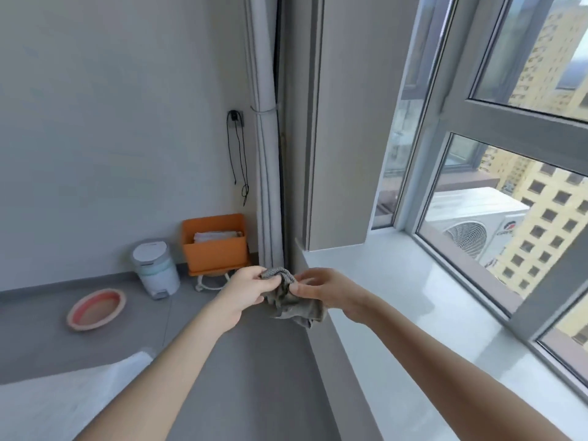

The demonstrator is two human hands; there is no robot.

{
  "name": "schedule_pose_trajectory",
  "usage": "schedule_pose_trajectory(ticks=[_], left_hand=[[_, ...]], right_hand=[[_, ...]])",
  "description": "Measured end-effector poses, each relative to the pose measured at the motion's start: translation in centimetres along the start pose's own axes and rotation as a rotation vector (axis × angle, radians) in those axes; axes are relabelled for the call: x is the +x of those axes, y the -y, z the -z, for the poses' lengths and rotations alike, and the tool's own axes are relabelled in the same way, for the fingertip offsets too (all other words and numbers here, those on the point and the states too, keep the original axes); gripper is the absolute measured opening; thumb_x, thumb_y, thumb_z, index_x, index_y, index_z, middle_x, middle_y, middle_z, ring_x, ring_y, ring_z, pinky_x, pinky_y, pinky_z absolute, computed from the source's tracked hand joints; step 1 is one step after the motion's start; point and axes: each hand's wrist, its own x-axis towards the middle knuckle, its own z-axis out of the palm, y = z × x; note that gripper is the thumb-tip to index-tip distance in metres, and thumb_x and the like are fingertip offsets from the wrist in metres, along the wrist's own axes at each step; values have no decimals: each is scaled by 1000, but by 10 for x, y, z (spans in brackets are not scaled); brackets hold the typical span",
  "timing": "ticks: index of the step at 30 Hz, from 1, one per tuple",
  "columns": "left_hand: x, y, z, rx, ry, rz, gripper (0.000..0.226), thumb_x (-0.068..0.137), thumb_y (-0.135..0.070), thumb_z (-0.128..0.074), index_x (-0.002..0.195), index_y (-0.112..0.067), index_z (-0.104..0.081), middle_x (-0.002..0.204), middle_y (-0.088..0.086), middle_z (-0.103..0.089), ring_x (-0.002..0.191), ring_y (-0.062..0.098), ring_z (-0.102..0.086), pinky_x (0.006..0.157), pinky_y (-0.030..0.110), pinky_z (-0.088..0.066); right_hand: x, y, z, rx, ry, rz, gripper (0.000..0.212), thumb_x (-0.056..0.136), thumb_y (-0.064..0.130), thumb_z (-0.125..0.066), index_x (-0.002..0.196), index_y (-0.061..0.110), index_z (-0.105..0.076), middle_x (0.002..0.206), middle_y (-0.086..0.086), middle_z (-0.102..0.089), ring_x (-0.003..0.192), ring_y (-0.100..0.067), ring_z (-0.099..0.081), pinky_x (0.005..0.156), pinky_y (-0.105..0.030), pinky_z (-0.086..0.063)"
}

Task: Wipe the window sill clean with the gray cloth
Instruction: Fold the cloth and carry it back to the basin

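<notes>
A crumpled gray cloth (pixel 294 302) hangs between both hands, just left of the sill's near edge and above the floor. My left hand (pixel 246 291) grips its upper bunched end. My right hand (pixel 327 289) pinches the cloth from the right with thumb and fingers. The white window sill (pixel 423 300) runs from the far corner toward the lower right, below the gray-framed window (pixel 477 160). Neither the cloth nor either hand touches the sill's top surface.
On the gray floor at left stand an orange box (pixel 216 246), a small white pedal bin (pixel 156 267) and a pink basin (pixel 95 308). A wrapped pipe (pixel 265 154) runs up the corner. A white sheet (pixel 63 399) lies at lower left.
</notes>
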Motion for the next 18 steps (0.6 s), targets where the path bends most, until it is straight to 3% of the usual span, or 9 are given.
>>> schedule_pose_trajectory(ticks=[2,3,5,8,10,13,15,18], left_hand=[[24,4,33,-40,-11,22,14,88,-18,-58,98,-10,-63,102,5,-67,96,18,-61,92,37,-49],[37,6,51,-73,-30,27,10,89,-17,-57,95,-10,-62,99,7,-67,95,21,-62,90,39,-50],[63,10,91,-140,-105,35,4,89,-13,-56,92,-12,-60,95,9,-67,90,25,-62,87,42,-51],[105,13,154,-204,-194,56,6,90,-9,-54,91,-14,-56,93,9,-66,86,27,-64,85,44,-51],[134,14,199,-258,-234,65,11,91,-6,-51,90,-15,-56,91,9,-65,81,25,-64,75,40,-54],[177,17,269,-291,-312,97,13,92,-4,-48,90,-15,-55,86,10,-63,75,24,-63,58,35,-55],[206,19,316,-304,-354,103,12,92,-2,-47,95,-11,-54,87,12,-62,74,24,-62,52,32,-57],[249,26,381,-333,-408,132,15,92,-1,-46,104,-9,-53,92,15,-61,76,26,-61,51,29,-58]], right_hand=[[42,16,-8,-26,130,12,45,77,33,-74,116,16,-61,107,-5,-68,93,-18,-66,84,-30,-53],[64,22,-15,-32,198,26,38,78,27,-74,113,19,-61,104,-3,-68,93,-16,-65,87,-30,-51],[107,38,-31,-27,340,59,28,81,14,-72,105,23,-62,97,3,-69,90,-10,-66,83,-24,-53],[173,62,-57,-42,417,101,36,77,3,-72,104,24,-62,85,14,-71,82,-1,-67,71,-15,-50],[223,76,-76,-67,401,110,40,74,-1,-72,104,23,-61,83,14,-71,80,0,-66,70,-15,-51],[305,93,-106,-129,255,75,54,66,9,-77,117,13,-58,108,-5,-66,98,-18,-64,86,-33,-55],[359,106,-125,-185,169,81,46,70,10,-76,113,10,-61,113,-9,-65,101,-23,-62,90,-36,-53],[428,125,-150,-185,74,75,27,75,13,-76,99,15,-65,101,-4,-66,91,-18,-62,70,-23,-52]])
